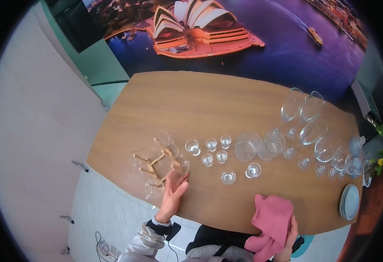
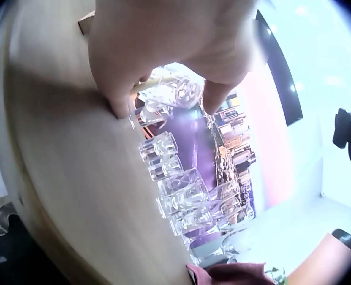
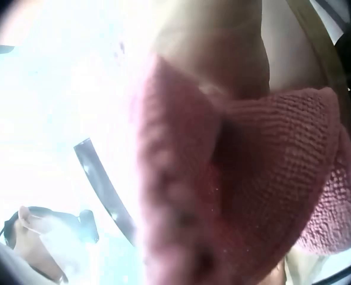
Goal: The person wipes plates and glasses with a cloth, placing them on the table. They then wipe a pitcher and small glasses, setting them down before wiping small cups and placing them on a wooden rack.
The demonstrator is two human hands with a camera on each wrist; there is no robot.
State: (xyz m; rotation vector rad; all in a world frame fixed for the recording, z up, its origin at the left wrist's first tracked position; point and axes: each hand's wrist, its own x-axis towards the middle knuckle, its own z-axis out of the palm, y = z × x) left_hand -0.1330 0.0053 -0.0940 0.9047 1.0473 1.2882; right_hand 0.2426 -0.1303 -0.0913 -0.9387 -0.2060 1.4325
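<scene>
My left hand (image 1: 172, 194) reaches up to a clear glass mug (image 1: 181, 165) at the near right side of a wooden mug rack (image 1: 151, 167). Its fingertips overlap the mug, with the thumb apart from the fingers. In the left wrist view, the left hand (image 2: 169, 47) spreads over the tabletop, and glassware shows between thumb and fingers. More clear mugs, one of them a front mug (image 1: 155, 188), hang around the rack. At the table's near edge my right hand (image 1: 291, 236) grips a bunched pink cloth (image 1: 273, 216); in the right wrist view the textured cloth (image 3: 270, 142) hides most of the fingers.
Several small glasses (image 1: 221, 156) stand mid-table, beside two large glass bowls (image 1: 247, 146). Stemmed glasses (image 1: 313, 129) crowd the right side, near a plastic bottle (image 1: 356, 144). Stacked small plates (image 1: 349, 202) sit at the right edge of the wooden table (image 1: 191, 100).
</scene>
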